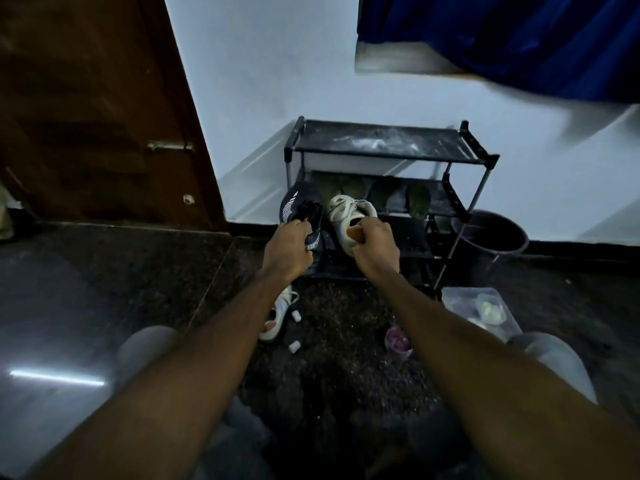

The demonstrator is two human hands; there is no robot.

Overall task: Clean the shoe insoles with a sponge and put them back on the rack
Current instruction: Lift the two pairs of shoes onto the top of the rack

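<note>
Forearms (pixel 214 341) outstretched, left hand (pixel 287 252) fingers gripping black striped shoe (pixel 294 207), right hand (pixel 375 251) fingers gripping white laced shoe (pixel 346 209), rack (pixel 381 143) behind.

Ahead of me a brown door (pixel 104 116) stands at the floor's (pixel 86 289) far left edge, a blue curtain (pixel 502 36) hangs top right, and a dark bucket (pixel 498 244) sits against the wall (pixel 259 81).

Left forearm (pixel 194 358) and right forearm (pixel 467 344), both bare, are reaching forward and converging slightly. Left hand (pixel 287 251) is gripping a dark shoe (pixel 294 206) at the heel collar, fingers curling over the rim. Right hand (pixel 375 249) is gripping a white shoe (pixel 346 209) at its opening, knuckles facing up.
</note>
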